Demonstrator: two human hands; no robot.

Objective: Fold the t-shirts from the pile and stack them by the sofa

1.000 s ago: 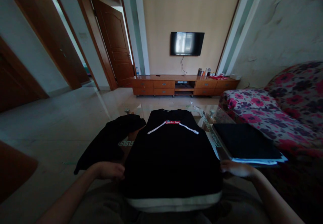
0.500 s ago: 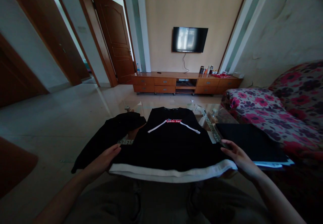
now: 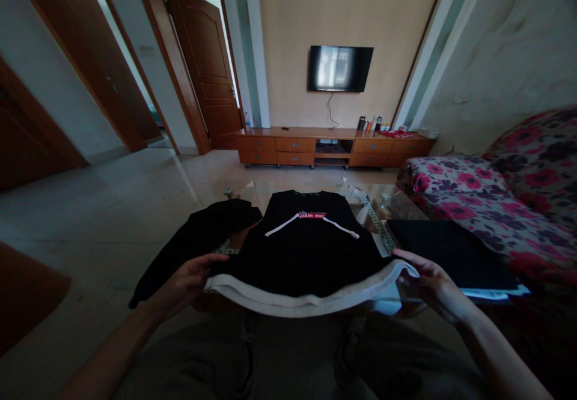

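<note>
A black shirt (image 3: 306, 259) with a white hem, a red printed label and two white strips on its front lies spread out before me, neck end away. My left hand (image 3: 187, 280) grips its lower left corner, fingers closed on the cloth by the hem. At the lower right corner, my right hand (image 3: 428, 283) pinches the fabric in the same way. Between the two hands the hem sags and hangs over the near table edge. Left of the shirt rests a crumpled black garment (image 3: 193, 232).
Under the clothes is a glass table (image 3: 399, 202) with a patterned border. A stack of folded dark clothes (image 3: 451, 256) lies on the right, near a flowered sofa (image 3: 469, 178). Beyond stand a low wooden cabinet (image 3: 295, 145) and a wall-mounted television (image 3: 340, 68).
Both hands have drawn slightly closer together, bringing the hem corners inward and up. The hem now curves and sags more in the middle, and a pale blue item shows below its right end.
</note>
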